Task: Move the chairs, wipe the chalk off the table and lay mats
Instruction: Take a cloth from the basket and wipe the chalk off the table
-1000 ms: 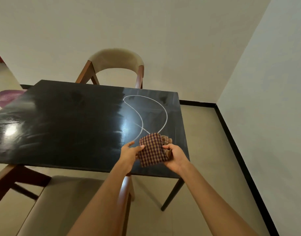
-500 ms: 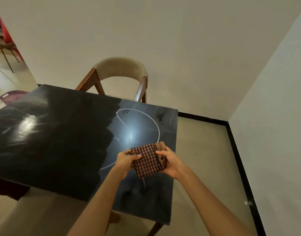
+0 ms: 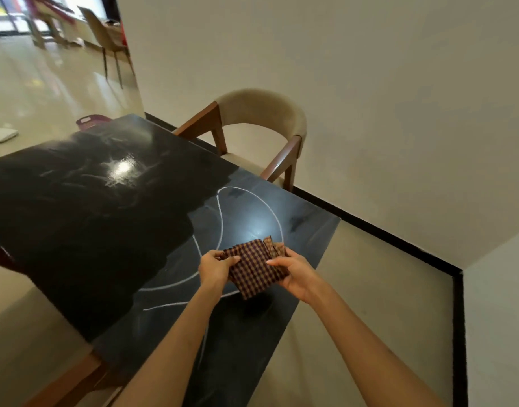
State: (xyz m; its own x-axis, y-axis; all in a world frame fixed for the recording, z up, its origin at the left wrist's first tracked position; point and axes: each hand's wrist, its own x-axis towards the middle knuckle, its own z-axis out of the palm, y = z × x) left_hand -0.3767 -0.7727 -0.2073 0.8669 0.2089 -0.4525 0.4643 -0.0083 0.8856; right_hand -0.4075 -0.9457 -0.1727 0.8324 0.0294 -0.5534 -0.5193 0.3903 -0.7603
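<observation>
A folded brown checked cloth (image 3: 253,267) is held just above the right part of the black table (image 3: 85,218). My left hand (image 3: 215,267) pinches its left edge and my right hand (image 3: 295,273) grips its right side. White chalk curves (image 3: 253,198) loop over the table's right part, beyond and beneath the cloth. The table's left part looks smeared and shiny. A beige padded chair with a wooden frame (image 3: 261,121) stands at the table's far side, against the wall.
The wall with a black skirting (image 3: 378,235) runs close along the right and far sides. A purple basket (image 3: 92,121) and a white flat object (image 3: 1,135) lie on the floor at far left. More chairs (image 3: 105,33) stand in the room beyond.
The view has swung left and moved over the table's right end. Both hands stay on the cloth, now further in over the chalk curves. The near chair has dropped out of view.
</observation>
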